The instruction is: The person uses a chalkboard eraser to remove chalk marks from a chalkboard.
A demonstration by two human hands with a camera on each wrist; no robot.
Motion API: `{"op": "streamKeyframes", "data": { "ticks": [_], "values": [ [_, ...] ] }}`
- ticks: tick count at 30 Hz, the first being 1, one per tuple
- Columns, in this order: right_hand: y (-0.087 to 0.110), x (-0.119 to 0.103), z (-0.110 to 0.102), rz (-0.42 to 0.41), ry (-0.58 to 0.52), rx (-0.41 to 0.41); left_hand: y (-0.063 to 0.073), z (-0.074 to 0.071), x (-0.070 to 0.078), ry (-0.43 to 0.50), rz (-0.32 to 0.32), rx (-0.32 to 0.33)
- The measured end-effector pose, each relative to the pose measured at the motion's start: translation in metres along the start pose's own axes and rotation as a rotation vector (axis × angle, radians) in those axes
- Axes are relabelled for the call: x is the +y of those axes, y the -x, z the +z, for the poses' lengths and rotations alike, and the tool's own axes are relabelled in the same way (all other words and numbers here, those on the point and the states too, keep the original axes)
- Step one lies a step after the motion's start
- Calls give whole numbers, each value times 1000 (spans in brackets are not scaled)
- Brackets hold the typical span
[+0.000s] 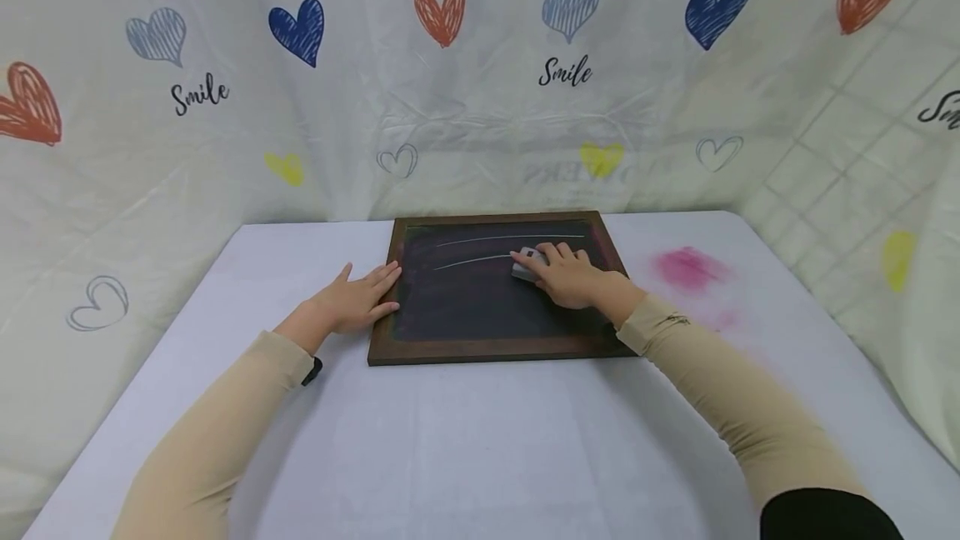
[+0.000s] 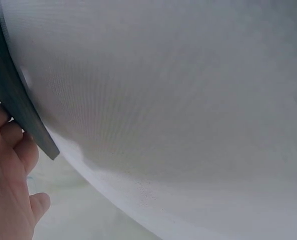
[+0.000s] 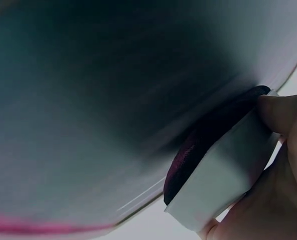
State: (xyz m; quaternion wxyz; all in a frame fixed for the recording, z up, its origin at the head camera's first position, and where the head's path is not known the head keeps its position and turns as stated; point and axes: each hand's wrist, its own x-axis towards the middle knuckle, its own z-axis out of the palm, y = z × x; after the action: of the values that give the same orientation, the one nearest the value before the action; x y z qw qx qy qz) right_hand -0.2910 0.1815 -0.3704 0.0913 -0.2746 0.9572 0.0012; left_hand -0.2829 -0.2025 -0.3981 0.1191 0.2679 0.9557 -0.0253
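Pale grey chalkboard eraser [image 1: 524, 267] with a dark pad [image 3: 203, 145]: pinched between thumb and fingers of the right hand [image 1: 570, 277], on the upper right part of the blackboard, pad towards the writing surface.

Left hand [image 1: 360, 300]: fingers straight, thumb apart, fingertips resting on the left side of the wooden frame.

Blackboard [image 1: 457, 302]: rectangular, lying flat, bordered by a brown wooden frame [image 1: 480, 350]. Two thin white chalk lines [image 1: 510, 237] near the top: one passing above the eraser, the other reaching its left side.

Beige sleeves [image 1: 210, 440] on both arms; black band [image 1: 312, 372] at the left wrist.

Tabletop: white cloth [image 1: 465, 448], bright pink stain [image 1: 690, 268] right of the board, fainter pink patch nearer the right sleeve.

Room: off-white curtain [image 1: 480, 107] behind and at both sides, printed with hearts in orange-red, dark blue, hatched light blue, yellow and plain outline; black script reading "Smile"; faint reversed lettering low at centre; grid lines at right.
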Motion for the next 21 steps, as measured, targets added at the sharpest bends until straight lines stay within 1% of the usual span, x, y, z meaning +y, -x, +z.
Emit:
{"op": "streamKeyframes", "data": {
  "ticks": [4, 8, 13, 17, 21],
  "values": [
    [-21, -33, -1, -13, 9, -34, 0, -1, 0, 0, 4, 6],
    [-41, -68, -3, -51, 27, -60, 1, 0, 0, 2, 2, 4],
    [-59, -105, -3, -87, 59, -66, 1, 0, 1, -6, 1, 5],
    [-66, -125, -2, -129, 83, -62, 1, 1, 2, -4, -6, 0],
    [-68, -132, -2, -158, 93, -51, 0, 1, 2, -3, -10, 1]
  ]
}}
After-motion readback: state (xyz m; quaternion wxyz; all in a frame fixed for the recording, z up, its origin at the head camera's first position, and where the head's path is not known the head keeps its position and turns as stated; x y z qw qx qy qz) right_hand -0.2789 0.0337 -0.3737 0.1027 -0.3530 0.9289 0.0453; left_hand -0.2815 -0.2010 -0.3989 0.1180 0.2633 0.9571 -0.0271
